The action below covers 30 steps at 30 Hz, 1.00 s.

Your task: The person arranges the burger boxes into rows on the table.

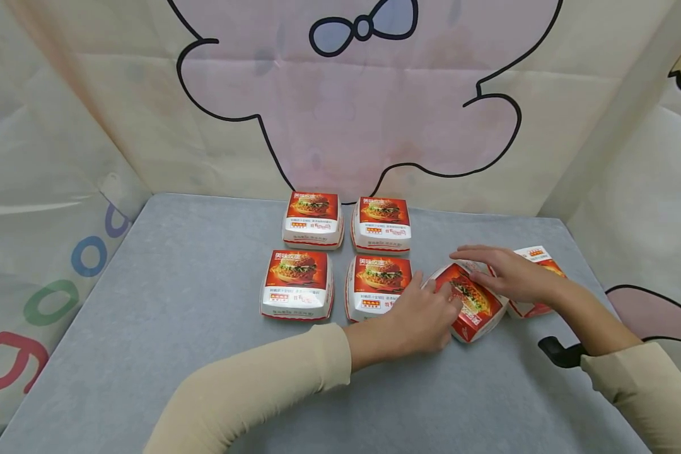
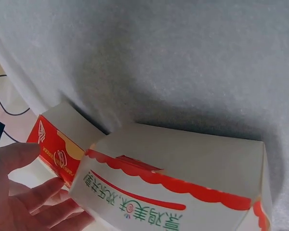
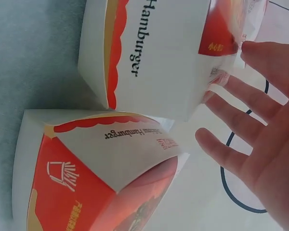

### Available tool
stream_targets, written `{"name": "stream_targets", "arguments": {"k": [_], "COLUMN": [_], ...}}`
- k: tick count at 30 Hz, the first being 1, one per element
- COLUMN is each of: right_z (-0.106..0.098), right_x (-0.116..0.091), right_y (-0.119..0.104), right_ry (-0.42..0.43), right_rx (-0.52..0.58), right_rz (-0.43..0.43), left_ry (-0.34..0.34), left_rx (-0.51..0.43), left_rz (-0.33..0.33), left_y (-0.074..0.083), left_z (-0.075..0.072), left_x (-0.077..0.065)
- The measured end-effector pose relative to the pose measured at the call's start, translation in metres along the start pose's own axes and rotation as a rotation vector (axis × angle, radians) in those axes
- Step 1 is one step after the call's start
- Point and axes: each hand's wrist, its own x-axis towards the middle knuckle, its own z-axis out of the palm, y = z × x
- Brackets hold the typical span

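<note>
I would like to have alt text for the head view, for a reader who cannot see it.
A person's left hand and right hand are at an angled red-and-white burger box on a gray table. To its left, four similar boxes stand in two rows of two; another box is partly hidden by the right hand.

On the table (image 1: 318,403), the turned box (image 1: 477,306) is lying between the left hand (image 1: 422,318) and the right hand (image 1: 507,273). Just left of it the neighbouring box (image 1: 369,304) is sitting, and farther left the outermost box (image 1: 296,293). Behind it to the left, I'm seeing two rear boxes (image 1: 381,230); just right of it, the last box (image 1: 536,254) is resting.
</note>
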Motion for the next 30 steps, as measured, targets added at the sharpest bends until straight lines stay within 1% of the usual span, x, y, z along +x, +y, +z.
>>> {"name": "stream_targets", "arguments": {"k": [3,6,9,11,13,17,20,25,28,30], "right_z": [0.0,0.001,0.002,0.002,0.002,0.002,0.002,0.002,0.001,0.001], "right_x": [0.0,0.0,0.0,-0.001,-0.002,-0.004,-0.005,-0.006,-0.007,-0.007], "right_y": [0.001,0.002,0.003,0.003,0.003,0.004,0.004,0.005,0.005,0.006], "right_ry": [-0.015,-0.029,-0.032,-0.028,-0.018,-0.003,0.005,0.013,0.027,0.037], "right_rx": [-0.005,-0.023,-0.045,-0.06,-0.075,-0.101,-0.128,-0.165,-0.176,-0.173], "right_rz": [0.013,0.033,0.05,0.059,0.064,0.076,0.091,0.103,0.084,0.066], "left_ry": [0.003,0.019,0.034,0.046,0.05,0.054,0.058,0.091,0.119,0.12], "left_rx": [-0.015,-0.032,-0.031,-0.015,0.005,0.045,0.069,0.095,0.093,0.085], "left_rz": [0.001,-0.007,-0.017,-0.016,-0.001,0.054,0.08,0.082,0.081,0.082], "left_y": [-0.003,-0.004,-0.004,-0.001,0.002,0.011,0.015,0.014,0.011,0.009], "left_z": [0.0,0.001,0.001,0.002,0.001,0.0,-0.002,0.0,0.003,0.003], "left_x": [0.001,0.002,0.002,0.001,-0.001,-0.005,-0.007,-0.008,-0.008,-0.008]}}
